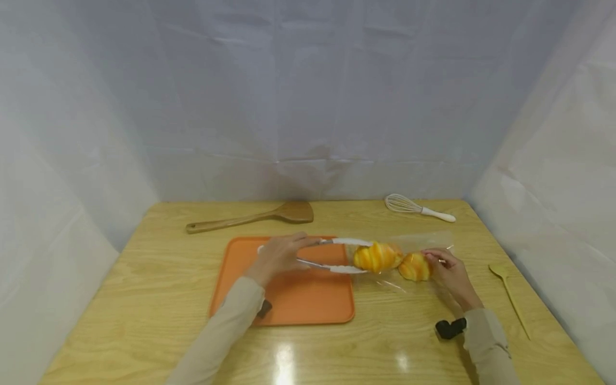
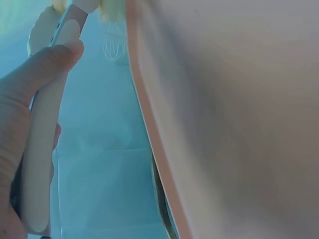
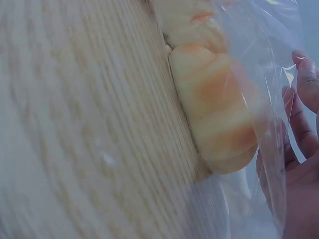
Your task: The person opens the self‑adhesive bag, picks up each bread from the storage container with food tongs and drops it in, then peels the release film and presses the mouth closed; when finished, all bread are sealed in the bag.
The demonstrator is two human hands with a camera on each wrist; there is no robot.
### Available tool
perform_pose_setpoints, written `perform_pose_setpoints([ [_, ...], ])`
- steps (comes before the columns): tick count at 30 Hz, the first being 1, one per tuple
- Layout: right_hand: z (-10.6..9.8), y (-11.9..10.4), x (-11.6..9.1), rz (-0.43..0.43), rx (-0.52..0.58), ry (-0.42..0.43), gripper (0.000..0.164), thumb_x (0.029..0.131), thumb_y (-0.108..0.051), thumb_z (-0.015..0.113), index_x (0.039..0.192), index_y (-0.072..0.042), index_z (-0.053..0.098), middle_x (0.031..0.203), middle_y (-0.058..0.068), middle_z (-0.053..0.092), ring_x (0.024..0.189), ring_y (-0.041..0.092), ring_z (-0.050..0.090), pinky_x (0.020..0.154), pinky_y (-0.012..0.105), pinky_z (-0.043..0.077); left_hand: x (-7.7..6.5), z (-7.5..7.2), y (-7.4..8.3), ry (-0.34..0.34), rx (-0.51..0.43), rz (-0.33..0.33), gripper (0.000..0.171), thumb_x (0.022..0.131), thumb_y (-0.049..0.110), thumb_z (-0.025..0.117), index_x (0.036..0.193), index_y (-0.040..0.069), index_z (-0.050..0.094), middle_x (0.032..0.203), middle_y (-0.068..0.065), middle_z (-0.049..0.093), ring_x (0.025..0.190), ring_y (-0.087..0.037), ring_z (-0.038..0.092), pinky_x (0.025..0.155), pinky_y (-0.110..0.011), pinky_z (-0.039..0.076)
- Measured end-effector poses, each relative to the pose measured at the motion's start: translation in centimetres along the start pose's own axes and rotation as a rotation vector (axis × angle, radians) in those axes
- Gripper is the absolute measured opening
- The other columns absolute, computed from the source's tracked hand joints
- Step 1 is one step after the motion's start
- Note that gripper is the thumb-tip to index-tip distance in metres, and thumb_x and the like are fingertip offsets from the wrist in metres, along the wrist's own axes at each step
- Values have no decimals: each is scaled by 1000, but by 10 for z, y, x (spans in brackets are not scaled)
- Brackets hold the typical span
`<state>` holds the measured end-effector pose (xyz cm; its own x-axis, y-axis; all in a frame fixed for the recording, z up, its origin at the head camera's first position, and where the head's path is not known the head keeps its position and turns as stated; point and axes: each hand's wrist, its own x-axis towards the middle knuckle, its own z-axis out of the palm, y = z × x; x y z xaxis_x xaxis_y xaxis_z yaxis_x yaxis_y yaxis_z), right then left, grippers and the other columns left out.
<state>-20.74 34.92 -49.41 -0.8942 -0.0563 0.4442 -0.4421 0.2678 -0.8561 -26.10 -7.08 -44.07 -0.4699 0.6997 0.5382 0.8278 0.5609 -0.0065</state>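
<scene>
My left hand (image 1: 275, 260) grips a pair of tongs (image 1: 347, 269) above the orange tray, thumb along one handle (image 2: 44, 144) in the left wrist view. The white tong tips point right and lie on either side of a croissant (image 1: 377, 257). Just right of it, a second croissant (image 1: 414, 267) lies inside a clear plastic bag (image 1: 428, 240) on the table. My right hand (image 1: 452, 279) pinches the bag's film at the right. In the right wrist view the bagged croissant (image 3: 212, 107) rests on the wood, and the film (image 3: 273, 169) stretches up toward my fingers.
Beneath my left hand lies the orange tray (image 1: 308, 307). A wooden spatula (image 1: 293, 212) is behind it, and a white whisk (image 1: 418, 207) sits at the back right. Along the right edge of the table (image 1: 144, 342) lies a yellow spoon (image 1: 512, 299). White sheets hang around the table.
</scene>
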Motion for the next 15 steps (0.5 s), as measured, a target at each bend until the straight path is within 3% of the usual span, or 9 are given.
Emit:
perform_pose_setpoints([
  [6, -2, -2, -1, 45, -72, -18, 24, 100, -5, 51, 113, 12, 63, 107, -23, 60, 98, -4, 54, 78, 8, 46, -1, -3, -4, -23, -13, -21, 64, 63, 30, 91, 121, 16, 68, 100, 1, 69, 73, -11, 65, 59, -21, 52],
  [10, -3, -2, -2, 57, -122, -32, 26, 101, -8, 51, 114, 10, 63, 107, -26, 59, 99, -6, 53, 76, 10, 44, 0, 1, -3, -43, -71, 3, 63, 63, 32, 90, 121, 18, 69, 98, 0, 69, 76, -12, 65, 63, -24, 54],
  [15, -2, 0, -2, 29, -101, -27, 25, 101, -7, 51, 112, 11, 63, 107, -26, 60, 96, -4, 53, 74, 10, 45, 3, 7, 5, -147, -159, -61, 66, 68, 38, 87, 129, 26, 65, 117, 1, 70, 99, -20, 68, 75, -34, 58],
])
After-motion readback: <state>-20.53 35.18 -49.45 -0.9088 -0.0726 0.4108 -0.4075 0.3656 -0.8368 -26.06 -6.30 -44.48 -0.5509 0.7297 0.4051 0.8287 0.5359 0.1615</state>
